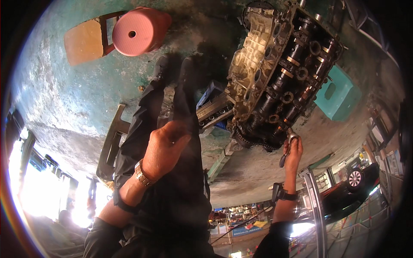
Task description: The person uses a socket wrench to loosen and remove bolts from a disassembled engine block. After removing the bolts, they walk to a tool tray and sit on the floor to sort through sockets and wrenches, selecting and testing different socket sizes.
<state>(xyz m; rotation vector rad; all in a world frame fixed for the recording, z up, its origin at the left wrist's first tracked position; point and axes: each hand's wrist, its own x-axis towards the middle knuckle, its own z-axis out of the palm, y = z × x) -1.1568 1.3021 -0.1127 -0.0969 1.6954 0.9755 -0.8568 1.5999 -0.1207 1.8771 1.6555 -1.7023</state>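
Note:
A dark, oily engine block [301,64], its exposed shafts uppermost and a pale cast-metal housing [251,56] along its left side, fills the upper right. My right hand [292,150] grips a ratchet with a socket [291,136], held at the block's lower right end. My left hand [167,146] is over my dark-trousered legs, fingers curled; whatever they may hold is hidden. It wears a metal watch on the wrist.
A pink stool [140,26] and tan seat [81,41] lie upper left. A teal stool [340,99] is behind the block. A metal frame [107,150] stands beside my legs, a tray of sockets [215,116] under the block, a dark car [340,198] lower right.

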